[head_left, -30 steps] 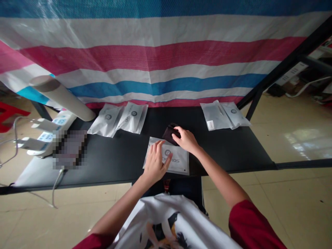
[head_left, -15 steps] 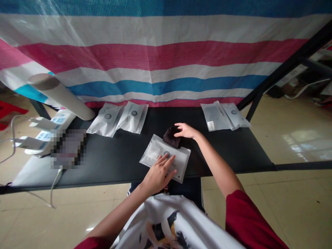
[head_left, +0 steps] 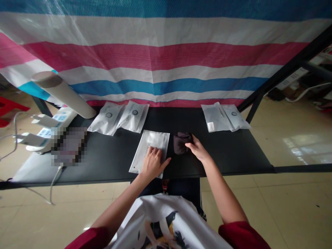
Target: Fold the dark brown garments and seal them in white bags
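- A white zip pouch (head_left: 153, 140) lies flat on the black table (head_left: 228, 152), in front of me and slightly left of centre; I can't tell whether anything is inside it.
- My left grip (head_left: 153, 164) is open, palm down, with the fingers spread a little, pressing on the pouch's lower part.
- A dark fabric bundle (head_left: 180, 143) sits on the table just right of the pouch, apart from it.
- My right grip (head_left: 198, 149) is loosely open, not clenched, with its fingertips (head_left: 191, 139) touching the bundle's right side.
- Both forearms reach forward and inward.
- Two pouches (head_left: 106, 118) lie further back on the left, and two more (head_left: 223, 117) on the right, contents unclear.
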The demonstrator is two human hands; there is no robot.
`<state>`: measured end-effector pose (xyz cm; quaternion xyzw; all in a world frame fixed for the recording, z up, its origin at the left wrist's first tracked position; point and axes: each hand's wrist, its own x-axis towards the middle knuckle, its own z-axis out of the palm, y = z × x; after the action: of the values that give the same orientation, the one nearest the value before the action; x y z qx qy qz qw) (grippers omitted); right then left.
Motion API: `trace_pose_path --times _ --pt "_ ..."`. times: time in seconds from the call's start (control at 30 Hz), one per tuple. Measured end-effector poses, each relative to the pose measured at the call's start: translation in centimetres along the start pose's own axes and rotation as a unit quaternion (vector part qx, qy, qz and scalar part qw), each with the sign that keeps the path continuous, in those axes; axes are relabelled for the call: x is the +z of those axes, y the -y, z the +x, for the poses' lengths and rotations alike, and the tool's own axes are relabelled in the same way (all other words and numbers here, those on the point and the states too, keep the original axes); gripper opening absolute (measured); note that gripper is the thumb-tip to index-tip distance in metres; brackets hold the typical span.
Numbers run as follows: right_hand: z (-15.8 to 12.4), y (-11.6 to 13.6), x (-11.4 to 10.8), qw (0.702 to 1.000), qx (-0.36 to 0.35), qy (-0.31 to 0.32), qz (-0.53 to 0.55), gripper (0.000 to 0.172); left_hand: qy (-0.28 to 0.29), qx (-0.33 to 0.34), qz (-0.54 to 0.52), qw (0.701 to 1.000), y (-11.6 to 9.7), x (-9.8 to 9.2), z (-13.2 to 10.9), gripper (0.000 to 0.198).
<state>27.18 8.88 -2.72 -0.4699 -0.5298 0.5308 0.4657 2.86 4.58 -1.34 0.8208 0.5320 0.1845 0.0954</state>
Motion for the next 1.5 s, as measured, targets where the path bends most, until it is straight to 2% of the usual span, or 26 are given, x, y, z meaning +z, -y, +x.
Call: trace_pose_path --times 0.1,0.17,0.3,0.47,0.5,0.57,0.67,0.8,0.87,0.93,1.0,1.1,1.17,1.23,1.3,1.37,1.43,1.5 --pt "-1.8 -1.3 1.5 0.988 0.092 -0.092 0.089 0.024 0.011 0.006 -0.018 1.000 -0.4 0.6 0.6 0.027" --pt "-2.5 -2.0 2.6 0.979 0.139 -0.098 0.114 0.024 0.029 0.030 -0.051 0.998 -0.1 0.6 0.9 0.023" --pt "-2.6 -1.8 4.0 0.979 0.150 -0.044 0.133 0.022 0.036 0.065 -0.146 0.986 1.0 -0.3 1.4 0.020" --pt "-1.2 0.7 4.1 0.988 0.088 0.125 0.024 0.032 0.003 0.042 -0.208 0.977 1.3 -3.0 2.1 0.020" --pt "-0.9 1.1 4.2 0.988 0.076 0.137 0.004 0.035 0.004 0.051 -0.206 0.977 1.2 -3.5 2.3 0.020" --pt "-0.4 1.6 4.8 0.993 0.058 0.105 -0.014 0.041 0.016 0.082 -0.190 0.978 0.8 -4.3 2.6 0.020" --pt "0.0 1.4 6.4 0.997 0.067 -0.026 0.005 0.041 0.035 0.115 -0.153 0.981 -0.1 -4.6 2.8 0.024" --pt "0.0 0.3 9.1 0.977 0.112 -0.167 0.070 0.047 0.040 0.106 -0.104 0.988 -1.7 -3.6 2.6 0.024" --pt "0.0 -0.2 10.1 0.969 0.105 -0.189 0.117 0.048 0.036 0.105 -0.103 0.988 -2.5 -3.1 2.5 0.024" --pt "0.1 -0.5 10.6 0.969 0.085 -0.183 0.143 0.044 0.028 0.103 -0.108 0.988 -3.1 -2.8 2.6 0.023" --pt "0.1 -0.5 10.5 0.977 0.070 -0.166 0.111 0.036 0.021 0.099 -0.111 0.989 -3.3 -2.6 2.7 0.023" --pt "-0.1 -0.2 9.2 0.986 0.058 -0.136 -0.071 0.021 0.019 0.095 -0.116 0.989 -3.4 -2.5 2.9 0.022" --pt "-0.2 0.0 8.3 0.967 0.054 -0.123 -0.217 0.015 0.022 0.094 -0.118 0.988 -3.4 -2.4 3.0 0.022" --pt "-0.2 0.1 7.5 0.952 0.051 -0.105 -0.284 0.015 0.026 0.092 -0.119 0.988 -3.5 -2.3 3.0 0.023" --pt "-0.1 0.1 6.9 0.969 0.056 -0.065 -0.231 0.020 0.024 0.084 -0.116 0.989 -3.7 -2.2 3.0 0.024" --pt "-0.3 0.0 6.4 0.991 0.069 -0.041 -0.106 0.029 0.020 0.077 -0.107 0.991 -3.8 -2.2 2.9 0.024" --pt "-0.8 0.1 5.6 0.994 0.081 -0.076 0.000 0.041 0.021 0.083 -0.086 0.993 -3.8 -2.3 2.6 0.023" --pt "-1.9 0.4 4.7 0.987 0.089 -0.126 0.032 0.051 0.031 0.103 -0.059 0.992 -3.5 -2.2 2.1 0.043"
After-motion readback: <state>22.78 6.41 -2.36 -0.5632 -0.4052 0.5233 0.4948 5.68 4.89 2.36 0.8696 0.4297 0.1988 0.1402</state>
